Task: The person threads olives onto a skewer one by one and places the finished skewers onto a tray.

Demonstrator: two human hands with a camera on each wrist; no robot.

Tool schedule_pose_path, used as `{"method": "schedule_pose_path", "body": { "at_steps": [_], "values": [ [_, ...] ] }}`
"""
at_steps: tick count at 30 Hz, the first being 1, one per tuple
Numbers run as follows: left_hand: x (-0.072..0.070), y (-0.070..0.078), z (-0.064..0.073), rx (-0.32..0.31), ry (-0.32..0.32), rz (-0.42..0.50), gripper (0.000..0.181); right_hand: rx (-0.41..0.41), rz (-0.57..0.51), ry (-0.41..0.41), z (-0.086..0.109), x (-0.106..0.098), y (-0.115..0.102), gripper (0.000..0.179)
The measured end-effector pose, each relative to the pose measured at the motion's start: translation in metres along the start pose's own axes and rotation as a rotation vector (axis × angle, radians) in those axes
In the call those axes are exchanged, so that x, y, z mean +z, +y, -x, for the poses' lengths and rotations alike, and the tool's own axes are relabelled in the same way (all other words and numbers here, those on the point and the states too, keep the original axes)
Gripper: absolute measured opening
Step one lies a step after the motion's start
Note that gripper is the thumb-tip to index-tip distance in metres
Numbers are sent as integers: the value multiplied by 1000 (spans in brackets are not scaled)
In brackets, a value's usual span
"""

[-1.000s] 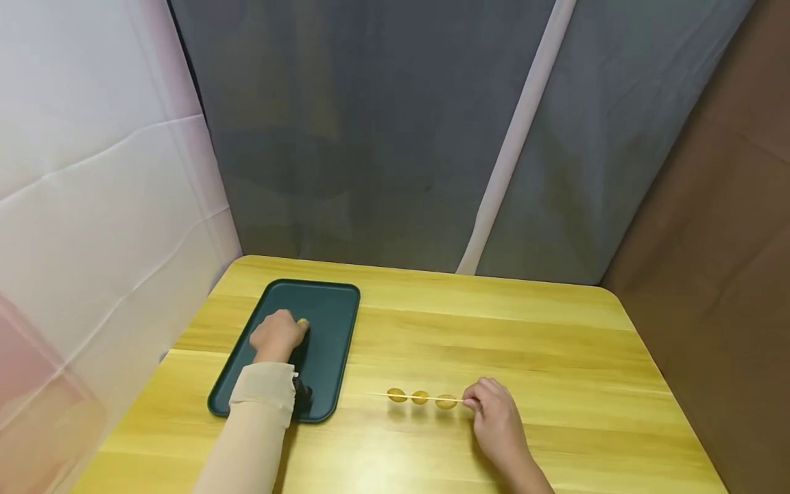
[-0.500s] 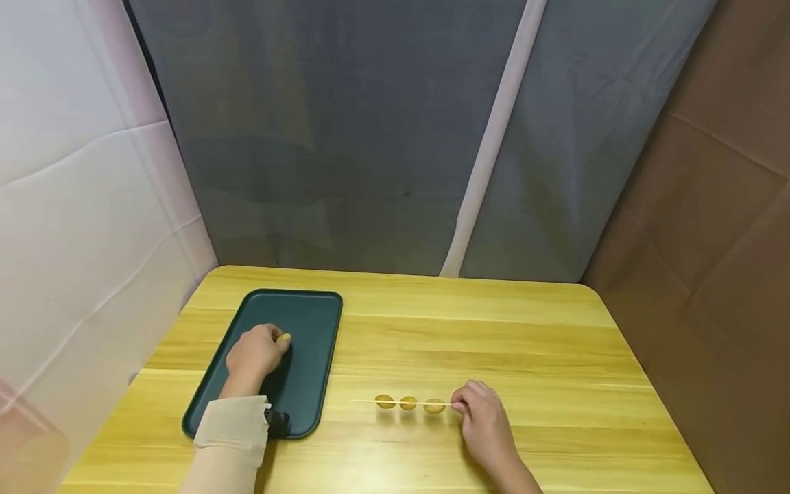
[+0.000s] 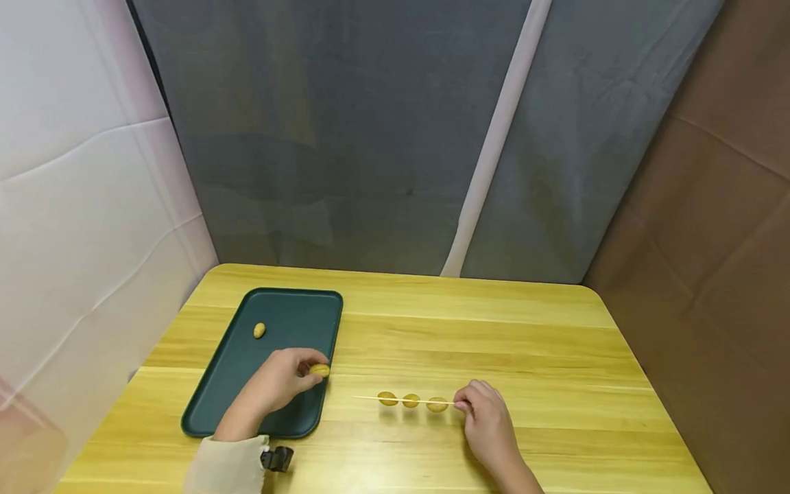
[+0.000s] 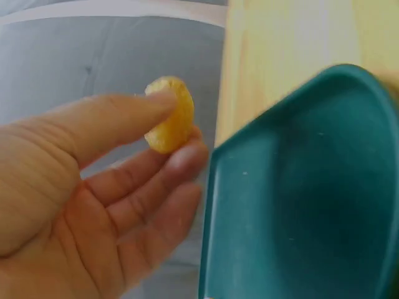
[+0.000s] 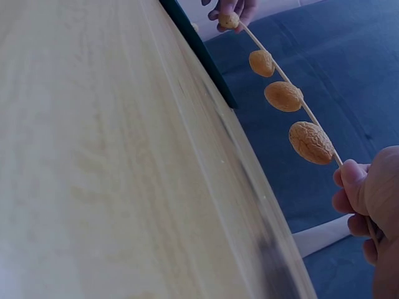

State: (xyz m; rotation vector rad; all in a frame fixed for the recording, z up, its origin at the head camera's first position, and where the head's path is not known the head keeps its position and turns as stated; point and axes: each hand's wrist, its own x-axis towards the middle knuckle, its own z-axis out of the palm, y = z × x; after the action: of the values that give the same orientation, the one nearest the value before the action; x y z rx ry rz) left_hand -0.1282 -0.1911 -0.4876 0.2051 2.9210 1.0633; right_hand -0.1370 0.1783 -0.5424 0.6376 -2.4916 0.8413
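In the head view my left hand (image 3: 280,381) pinches a small wrinkled potato (image 3: 319,370) over the right side of a dark green tray (image 3: 296,309). The left wrist view shows this potato (image 4: 173,121) between thumb and fingers, the other fingers loosely bent. My right hand (image 3: 490,429) grips one end of a thin wooden skewer (image 3: 364,397), which lies level above the table with its bare tip toward the tray. Three small potatoes are threaded on it: one by the fingers (image 5: 311,142), a middle one (image 5: 283,96) and an outer one (image 5: 261,63).
One more small potato (image 3: 259,331) lies on the tray's left side. The tray rests on the left part of a wooden table (image 3: 524,329). Grey cloth (image 3: 370,137) hangs behind, with a white cloth (image 3: 92,240) at left and a brown one (image 3: 697,240) at right.
My left hand has lifted its potato from the tray's middle and moved right and nearer, uncovering another potato. The right hand and skewer have stayed almost still; the view shifted slightly.
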Motion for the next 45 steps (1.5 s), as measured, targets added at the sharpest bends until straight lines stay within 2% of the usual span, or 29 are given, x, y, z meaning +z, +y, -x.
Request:
{"method": "schedule_pose_path", "body": {
  "at_steps": [6,11,19,33,38,45],
  "values": [
    [11,4,1,113,-41,43,24,-14,0,33,-1,0,4,20],
    [15,6,1,177,-61,66,24,19,-23,5,-4,0,5,14],
    [24,9,2,199,-128,157,25,39,-16,19,-1,-1,3,15],
    [23,12,3,234,-115,168,25,-12,4,32,-4,3,2,15],
    [28,15,2,254,-121,180,23,-22,7,47,-2,1,3,18],
    [31,15,2,240,-130,201,23,-19,2,47,-4,1,3,19]
  ]
}}
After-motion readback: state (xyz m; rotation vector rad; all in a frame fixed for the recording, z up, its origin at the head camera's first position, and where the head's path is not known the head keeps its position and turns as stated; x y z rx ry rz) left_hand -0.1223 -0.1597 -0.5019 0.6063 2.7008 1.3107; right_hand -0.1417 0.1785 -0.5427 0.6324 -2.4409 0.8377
